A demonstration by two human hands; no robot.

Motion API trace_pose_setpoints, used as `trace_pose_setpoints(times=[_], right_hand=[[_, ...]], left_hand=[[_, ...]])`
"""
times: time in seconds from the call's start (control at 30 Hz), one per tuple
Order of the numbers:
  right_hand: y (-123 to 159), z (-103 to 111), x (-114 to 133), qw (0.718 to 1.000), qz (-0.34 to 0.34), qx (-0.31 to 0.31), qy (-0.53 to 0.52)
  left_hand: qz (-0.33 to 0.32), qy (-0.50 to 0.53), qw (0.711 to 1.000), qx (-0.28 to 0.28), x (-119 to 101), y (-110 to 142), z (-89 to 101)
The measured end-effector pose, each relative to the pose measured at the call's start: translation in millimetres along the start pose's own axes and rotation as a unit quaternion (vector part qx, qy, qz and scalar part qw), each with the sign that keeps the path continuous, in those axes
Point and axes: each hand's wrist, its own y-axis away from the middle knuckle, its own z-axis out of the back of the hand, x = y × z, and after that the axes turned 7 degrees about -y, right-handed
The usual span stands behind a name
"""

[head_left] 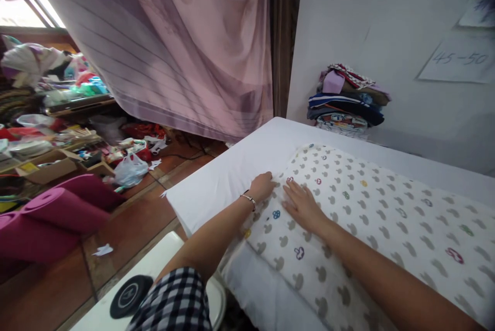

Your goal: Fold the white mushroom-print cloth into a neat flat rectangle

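A white patterned cloth (336, 181) with grey shapes and small coloured mushrooms lies spread over a table covered in a white sheet (220, 171). At the cloth's left edge, my left hand (262, 187), with a bracelet at the wrist, has its fingers curled in on the fabric. Just right of it, my right hand (303, 204) rests flat on the cloth, fingers stretched out. Around the front corner, the cloth's edge hangs over the white sheet.
Folded clothes (346, 99) are stacked against the wall. A pink curtain (201, 37) hangs behind the table. At lower left stands a white stool (166, 253) with a round black object (131, 296). Pink rolls (58, 217), boxes and a plastic bag (131, 170) crowd the left floor.
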Motion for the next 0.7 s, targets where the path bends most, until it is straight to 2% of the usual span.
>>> trace_pose_setpoints(times=[0.1,0.33,0.5,0.7], right_hand=[[-14,3,-4,0.999,-0.004,0.009,0.034],[-20,-21,-16,0.996,0.016,-0.008,0.086],[-19,-20,-15,0.995,0.027,-0.024,0.091],[-19,-16,-13,0.998,0.025,-0.021,0.059]], left_hand=[[-0.018,-0.044,0.999,-0.017,0,1,-2.7],[-0.039,-0.113,0.991,-0.059,-5,5,-3.0],[-0.009,-0.057,0.997,-0.052,-24,-13,2.9],[0.035,0.018,0.998,-0.054,-33,-33,-5.5]])
